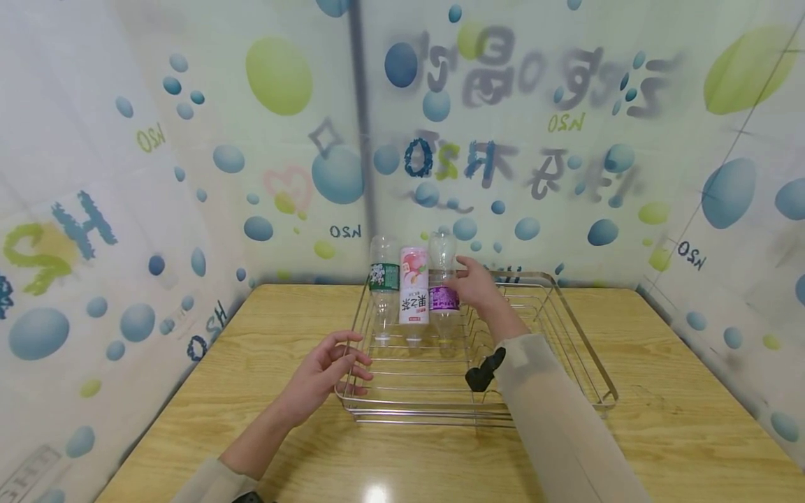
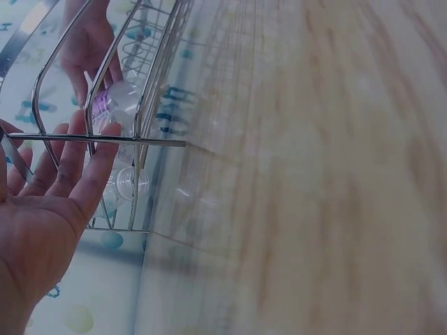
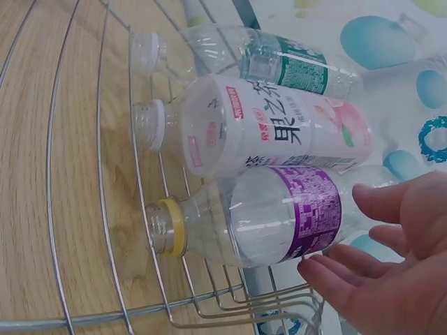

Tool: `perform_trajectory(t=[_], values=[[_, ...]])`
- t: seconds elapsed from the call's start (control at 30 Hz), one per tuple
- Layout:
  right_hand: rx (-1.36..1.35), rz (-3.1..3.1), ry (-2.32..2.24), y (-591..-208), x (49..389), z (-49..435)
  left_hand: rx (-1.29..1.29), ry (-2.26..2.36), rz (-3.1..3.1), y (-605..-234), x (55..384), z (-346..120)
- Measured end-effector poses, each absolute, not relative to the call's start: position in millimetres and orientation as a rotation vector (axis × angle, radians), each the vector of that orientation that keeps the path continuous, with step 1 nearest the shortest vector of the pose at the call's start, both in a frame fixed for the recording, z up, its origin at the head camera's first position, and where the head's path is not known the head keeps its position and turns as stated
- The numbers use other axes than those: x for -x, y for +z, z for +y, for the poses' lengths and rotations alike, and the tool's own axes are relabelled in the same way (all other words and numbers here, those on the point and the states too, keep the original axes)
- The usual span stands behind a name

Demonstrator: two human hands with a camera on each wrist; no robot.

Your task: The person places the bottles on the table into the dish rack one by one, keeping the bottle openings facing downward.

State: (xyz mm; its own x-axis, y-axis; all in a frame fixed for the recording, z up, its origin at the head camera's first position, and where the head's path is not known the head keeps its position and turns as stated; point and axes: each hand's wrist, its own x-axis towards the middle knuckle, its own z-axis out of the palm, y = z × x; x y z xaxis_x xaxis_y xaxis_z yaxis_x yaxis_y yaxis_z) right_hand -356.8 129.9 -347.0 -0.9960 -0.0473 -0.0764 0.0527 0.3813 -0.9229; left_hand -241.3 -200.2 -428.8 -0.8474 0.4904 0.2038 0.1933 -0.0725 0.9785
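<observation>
Three clear plastic bottles stand neck down in a wire dish rack [image 1: 415, 402]. On the left is the green-labelled bottle [image 1: 384, 277], in the middle the pink and white bottle [image 1: 414, 286], on the right the purple-labelled bottle [image 1: 444, 299]. My right hand [image 1: 476, 285] is beside the purple-labelled bottle, thumb and fingers spread; in the right wrist view its fingertips [image 3: 314, 269] are very near the label, and contact cannot be told. At the rack's front left corner, my left hand [image 1: 323, 374] has loosely bent fingers [image 2: 73, 164] by the wires, gripping nothing.
The rack's metal rim [image 1: 581, 335] runs round the bottles, and rows of wire dividers [image 1: 525, 311] fill its right part. Below it lies a wood-grain table [image 1: 264, 349]. Patterned curtains [image 1: 189, 126] close in the back and both sides.
</observation>
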Motion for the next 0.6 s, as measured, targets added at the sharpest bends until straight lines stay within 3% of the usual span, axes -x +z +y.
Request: perform_trajectory(t=[0.2,0.6], values=[[-0.024,2.577,-1.780,-333.7,353.0,131.7,-0.737,2.011,2.050,-427.5,240.0,-199.9],[0.219,2.621,-1.847,-288.2,326.6,148.4,-0.644,1.785,2.513,-419.7,235.8,-206.5]])
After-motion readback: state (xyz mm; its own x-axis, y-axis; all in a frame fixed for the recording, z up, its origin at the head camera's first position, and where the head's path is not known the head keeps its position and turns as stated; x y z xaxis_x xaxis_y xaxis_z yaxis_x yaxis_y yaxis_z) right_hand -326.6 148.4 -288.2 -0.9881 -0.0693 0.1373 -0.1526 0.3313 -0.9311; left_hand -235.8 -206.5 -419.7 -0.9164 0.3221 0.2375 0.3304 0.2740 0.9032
